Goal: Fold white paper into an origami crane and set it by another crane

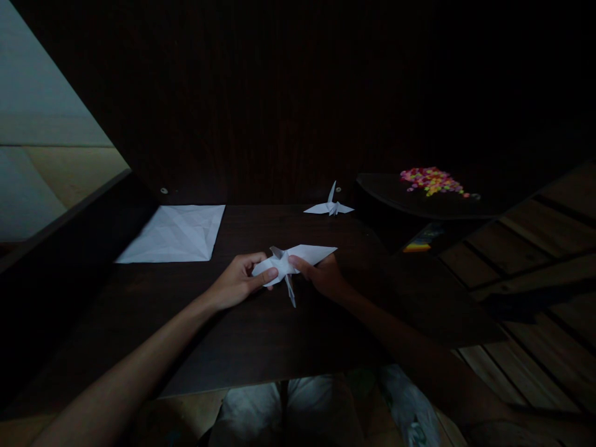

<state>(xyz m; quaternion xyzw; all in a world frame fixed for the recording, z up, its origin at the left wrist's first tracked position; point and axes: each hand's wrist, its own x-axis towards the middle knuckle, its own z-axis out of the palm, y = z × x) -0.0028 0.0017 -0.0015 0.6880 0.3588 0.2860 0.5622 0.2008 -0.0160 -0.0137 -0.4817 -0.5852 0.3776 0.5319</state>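
Head view, nearest first: the person's light-trousered legs [251, 413] showed below the near edge of the dark surface [218, 354], with a clear plastic bag [412, 406] beside them on the right. Over the middle of the surface, well in from the near edge, both hands held one folded white paper bird [282, 266]. The left hand [236, 279] pinched its left wing, thumb on top and fingers curled beneath; the right hand [325, 273] pinched it at the base of the right wing, thumb laid on the paper. One narrow point of the bird aimed at the near edge, another at the far edge. I could not tell whether it touched the surface.

Farther off, a creased white sheet [174, 236] lay flat by the far left corner. Along the far edge, right of centre, stood a second paper bird [332, 209], wings spread. Beyond the right edge, a rounded dark shelf [395, 194] carried a pile of small pink and yellow pieces [433, 180].
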